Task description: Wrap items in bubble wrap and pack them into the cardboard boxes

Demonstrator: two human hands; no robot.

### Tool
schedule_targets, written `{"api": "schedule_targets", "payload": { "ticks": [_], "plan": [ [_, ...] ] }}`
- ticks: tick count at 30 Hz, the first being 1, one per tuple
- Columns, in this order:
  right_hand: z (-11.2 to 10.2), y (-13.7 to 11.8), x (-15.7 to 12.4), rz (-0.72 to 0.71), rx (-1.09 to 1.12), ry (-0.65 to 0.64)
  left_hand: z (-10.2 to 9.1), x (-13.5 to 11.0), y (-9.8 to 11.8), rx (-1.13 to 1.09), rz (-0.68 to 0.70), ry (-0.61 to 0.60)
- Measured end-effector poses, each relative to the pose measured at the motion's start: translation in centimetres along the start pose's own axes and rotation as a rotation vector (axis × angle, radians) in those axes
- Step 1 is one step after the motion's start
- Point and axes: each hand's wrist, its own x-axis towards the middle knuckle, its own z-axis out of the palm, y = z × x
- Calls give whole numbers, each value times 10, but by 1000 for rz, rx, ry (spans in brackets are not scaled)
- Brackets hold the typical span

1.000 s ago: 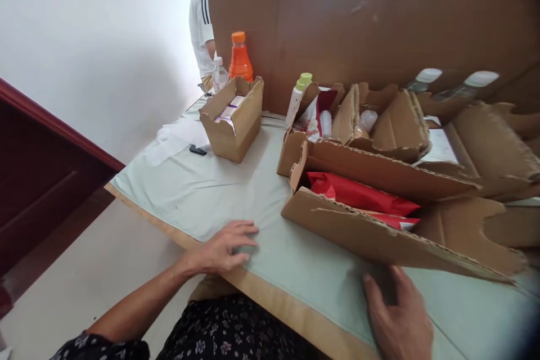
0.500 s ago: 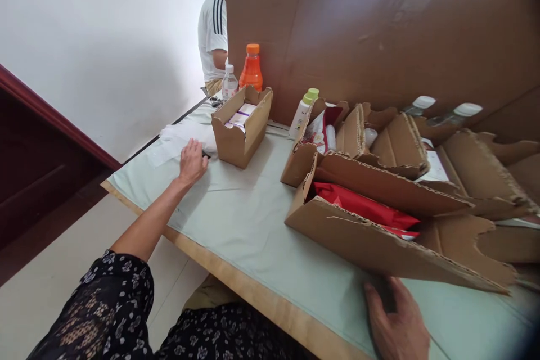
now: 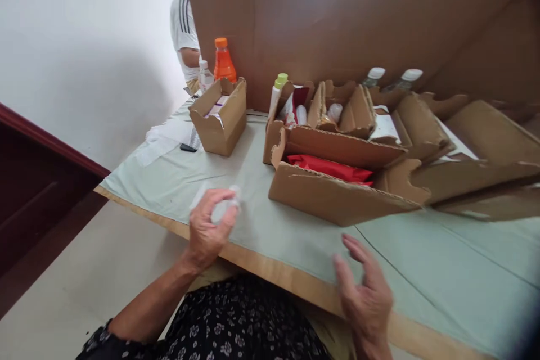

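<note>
My left hand (image 3: pixel 207 229) is closed in a pinch on a thin clear plastic bag (image 3: pixel 219 207), held just above the near edge of the pale green table (image 3: pixel 236 180). My right hand (image 3: pixel 366 292) hovers open, fingers spread and slightly curled, over the table's front edge with nothing in it. Just beyond it lies a long open cardboard box (image 3: pixel 333 194) with red packets (image 3: pixel 331 167) inside.
A small cardboard box (image 3: pixel 219 118) with white packs stands at the far left, with a stack of clear bags (image 3: pixel 169 135) and a dark object (image 3: pixel 188 148) beside it. An orange bottle (image 3: pixel 223 60), several more boxes and bottles, a tall cardboard wall (image 3: pixel 337 22) and another person's striped sleeve (image 3: pixel 182 22) lie behind.
My left hand came back from the stack near the small box, now pinching a clear bag near the table's front. My right hand let go of the long box and lifted.
</note>
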Motion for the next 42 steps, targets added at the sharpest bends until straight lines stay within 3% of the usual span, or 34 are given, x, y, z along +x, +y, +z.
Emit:
{"api": "schedule_targets", "payload": {
  "ticks": [2,5,7,8,12,16,19,21,24,27,30,35,37,40,42],
  "plan": [
    [4,-17,-8,-51,83,-133,29,-6,22,-61,193,-248],
    [9,-26,-9,-37,163,-208,65,-20,48,-147,403,-665],
    [8,-20,-7,-15,224,-217,78,-32,55,-194,484,-839],
    [5,-15,-7,15,243,-208,81,-38,54,-205,497,-864],
    [-16,10,-23,245,193,-124,74,-50,15,16,363,-693],
    [-51,27,-44,351,117,-44,48,-49,-41,389,228,-497],
    [-68,28,-43,428,24,-27,29,-43,-67,513,155,-352],
    [-64,25,-36,415,-57,-88,21,-36,-78,562,75,-288],
    [-36,21,-23,306,-262,-201,19,-26,-90,610,-95,-299],
    [-5,15,-18,205,-413,-252,22,-21,-92,552,-235,-373],
    [7,4,-19,150,-281,-271,22,-22,-76,312,-352,-337],
    [-21,-14,-13,394,77,-198,2,-12,-36,-383,-922,-377],
    [-37,-15,-8,448,115,-116,-3,-5,-28,-591,-1060,-377],
    [-51,-7,-2,460,83,-25,3,0,-28,-666,-1064,-337],
    [-53,6,0,466,0,-11,15,-2,-36,-474,-925,-358]
  ]
}}
